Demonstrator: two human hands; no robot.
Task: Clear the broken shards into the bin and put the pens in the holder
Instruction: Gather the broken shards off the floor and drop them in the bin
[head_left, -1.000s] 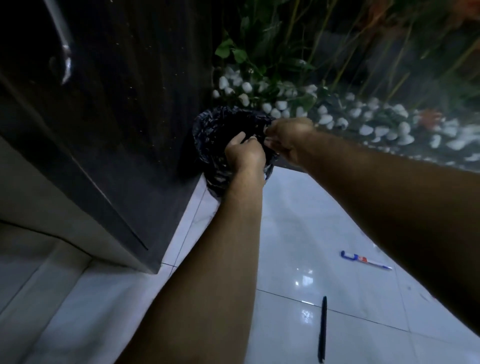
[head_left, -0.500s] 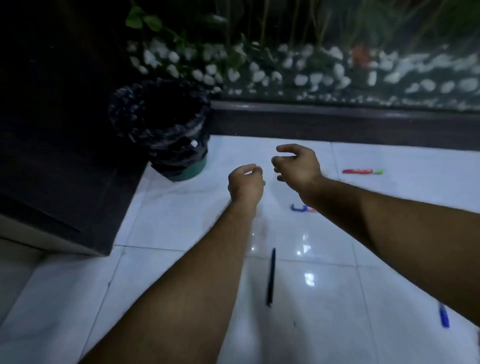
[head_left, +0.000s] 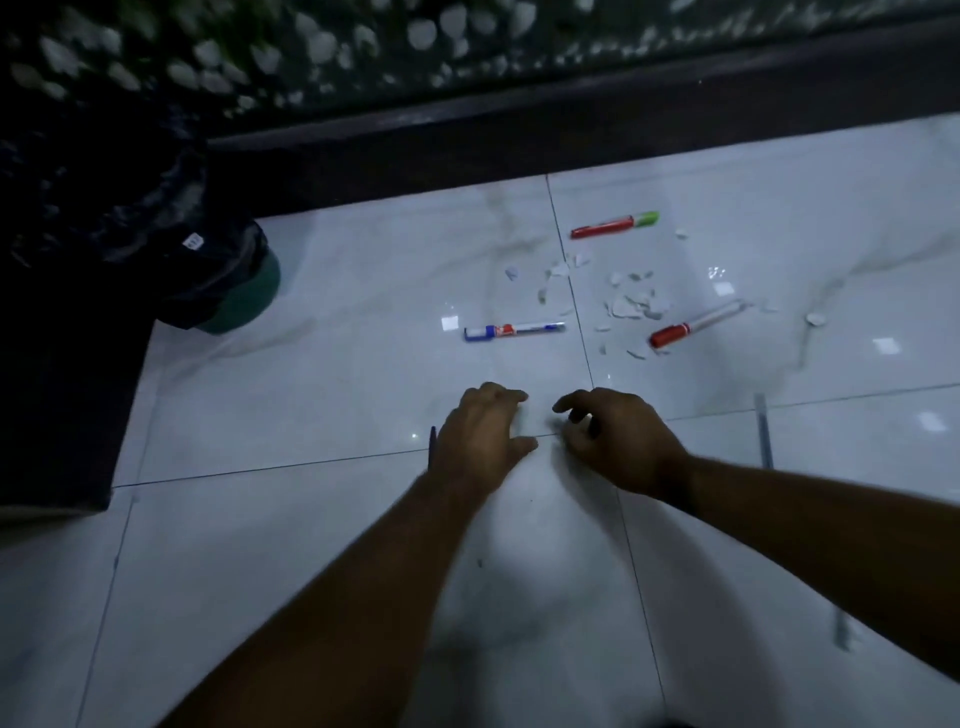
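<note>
View from above of two bare forearms reaching forward over a glossy white tiled floor in dim light. The left hand and the right hand sit close together near the middle, palms down, fingers loosely curled, each holding nothing. Whether they touch the floor cannot be told. A dark pen pokes out just beside the left hand, mostly hidden by it.

Beyond the hands, small pale shards lie scattered across a tile joint. Three pens lie on the floor around them: a white pen with a blue cap to the left, a red marker with a green end on the far side, and a white pen with a red cap to the right, touching the scatter.

At far left stands the bin, green-based and lined with a black bag, well apart from the shards. A dark ledge and blurred white pebbles run along the top.
</note>
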